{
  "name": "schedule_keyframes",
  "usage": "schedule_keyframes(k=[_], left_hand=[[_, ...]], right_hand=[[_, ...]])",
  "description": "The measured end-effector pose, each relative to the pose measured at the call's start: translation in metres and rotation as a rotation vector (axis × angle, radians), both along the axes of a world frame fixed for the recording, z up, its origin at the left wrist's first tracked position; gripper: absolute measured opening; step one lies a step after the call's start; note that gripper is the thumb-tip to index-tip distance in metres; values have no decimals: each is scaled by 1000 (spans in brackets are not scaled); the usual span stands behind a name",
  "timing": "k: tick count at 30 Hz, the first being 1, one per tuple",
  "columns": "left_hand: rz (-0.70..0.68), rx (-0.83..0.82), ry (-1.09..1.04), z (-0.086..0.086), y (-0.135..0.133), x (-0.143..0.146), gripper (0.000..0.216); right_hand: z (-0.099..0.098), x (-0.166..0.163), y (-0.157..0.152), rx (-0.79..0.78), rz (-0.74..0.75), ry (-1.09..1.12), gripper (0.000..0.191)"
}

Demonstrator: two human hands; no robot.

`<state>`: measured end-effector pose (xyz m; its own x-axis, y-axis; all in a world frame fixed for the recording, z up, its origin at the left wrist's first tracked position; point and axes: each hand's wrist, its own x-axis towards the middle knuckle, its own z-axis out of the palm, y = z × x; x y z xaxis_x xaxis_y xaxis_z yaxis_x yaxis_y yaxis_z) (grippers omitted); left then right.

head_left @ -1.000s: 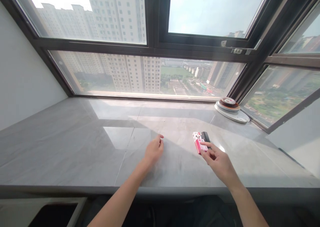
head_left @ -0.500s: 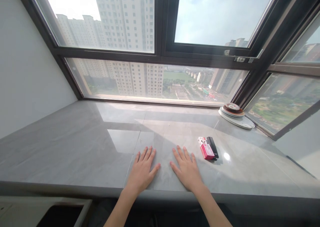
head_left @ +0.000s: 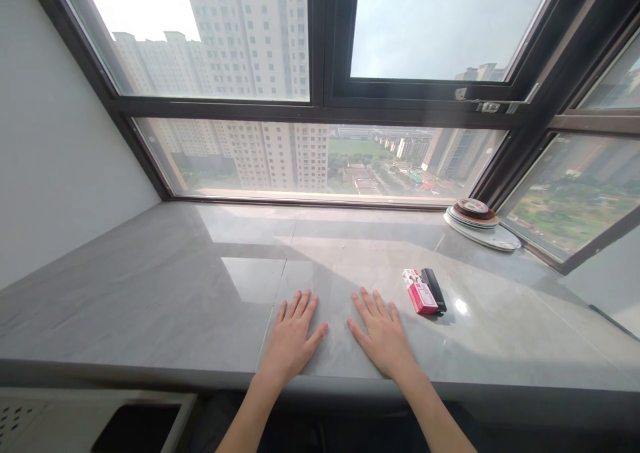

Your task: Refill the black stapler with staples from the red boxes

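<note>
Left hand and right hand lie flat, fingers spread, grasping nothing, on the sill. A red box sits just right of the right hand.

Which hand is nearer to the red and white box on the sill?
Right. The right hand lies flat just left of the red and white box, not touching it. The left hand lies flat farther left.

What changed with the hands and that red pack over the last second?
The right hand let go of the red pack and drew back left; both it and the left hand went flat on the sill. Since half a second ago they have held flat. Pack, black lighter and plates stayed put.
</note>
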<state>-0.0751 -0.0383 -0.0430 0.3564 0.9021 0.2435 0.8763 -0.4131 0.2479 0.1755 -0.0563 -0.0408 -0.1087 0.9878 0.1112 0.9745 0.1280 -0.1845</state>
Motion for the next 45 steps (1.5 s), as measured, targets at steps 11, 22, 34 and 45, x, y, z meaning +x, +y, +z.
schedule_keyframes(k=[11, 22, 34, 45], left_hand=[[10, -5, 1, 1, 0, 1, 58], [5, -18, 3, 3, 0, 3, 57], [3, -19, -4, 1, 1, 3, 56], [9, -17, -6, 1, 1, 3, 56]], right_hand=[[-4, 1, 1, 14, -4, 5, 62], [-5, 2, 1, 21, 0, 12, 63], [-6, 3, 2, 22, -7, 10, 63], [-6, 3, 1, 19, -7, 16, 63]])
